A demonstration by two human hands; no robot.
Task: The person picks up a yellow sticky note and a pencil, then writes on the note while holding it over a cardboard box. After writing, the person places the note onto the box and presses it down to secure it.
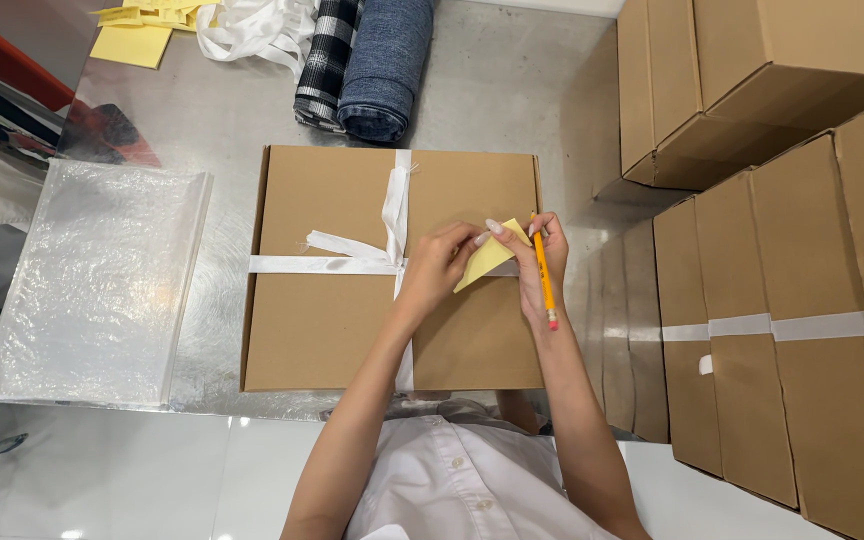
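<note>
Both hands pinch small yellow paper over ribbon-tied cardboard box.

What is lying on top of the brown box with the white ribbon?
On the box, a white ribbon is tied crosswise. Both hands, left and right, hold a yellow paper; the right also holds a pencil. Inside is hidden.

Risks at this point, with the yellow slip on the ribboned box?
1. The right hand holds both a pencil and the yellow paper slip; with two things in one hand, either might slip.
2. The left hand works right beside the white ribbon knot, so tugging there may loosen or shift it on the cardboard box.
3. The pencil's point seems to lie near the slip and could mark or tear it.
</note>
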